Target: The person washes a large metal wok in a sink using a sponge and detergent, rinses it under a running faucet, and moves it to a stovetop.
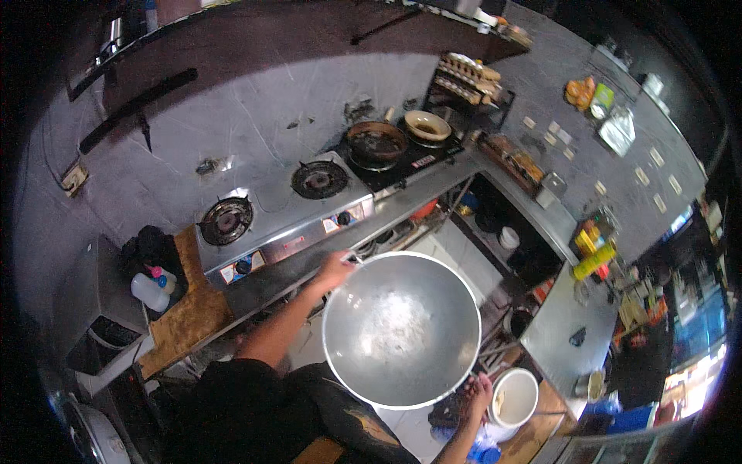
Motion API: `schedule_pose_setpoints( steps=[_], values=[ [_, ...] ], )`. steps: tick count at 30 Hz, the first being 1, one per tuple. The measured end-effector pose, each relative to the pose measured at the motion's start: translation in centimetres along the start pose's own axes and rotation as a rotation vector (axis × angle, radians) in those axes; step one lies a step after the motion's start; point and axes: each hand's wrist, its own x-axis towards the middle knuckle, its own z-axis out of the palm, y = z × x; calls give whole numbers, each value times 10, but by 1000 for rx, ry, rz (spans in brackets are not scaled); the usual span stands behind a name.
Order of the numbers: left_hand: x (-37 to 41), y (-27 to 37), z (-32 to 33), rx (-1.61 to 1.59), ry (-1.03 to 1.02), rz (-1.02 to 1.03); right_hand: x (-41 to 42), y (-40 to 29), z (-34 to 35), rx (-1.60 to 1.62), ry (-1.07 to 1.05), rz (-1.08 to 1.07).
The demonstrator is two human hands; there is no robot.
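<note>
A large silver metal wok point(400, 330) spans the space before me, its inside facing up with a bright shine in the bowl. My left hand point(336, 270) grips the handle at its upper left rim, close to the counter's front edge. On the lower right, my right hand point(479, 394) holds the opposite handle, beside a white bucket point(513, 398). No food shows in the wok.
Along the wall stands a steel two-burner gas stove point(278, 211). Beyond it, a dark pan point(377, 145) and a cream bowl point(428, 126) rest on a black stove. Egg trays point(464, 81) are stacked in the corner. At right is a steel table point(574, 330).
</note>
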Motion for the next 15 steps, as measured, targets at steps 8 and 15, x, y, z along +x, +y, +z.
schedule_pose_setpoints(
  steps=[8, 15],
  values=[
    [89, 23, -227, 55, 434, -268, 178, -89, 334, 13, -595, 115],
    [202, 7, -346, -141, 454, -301, 306, -89, 580, -139, -946, 45]
  ],
)
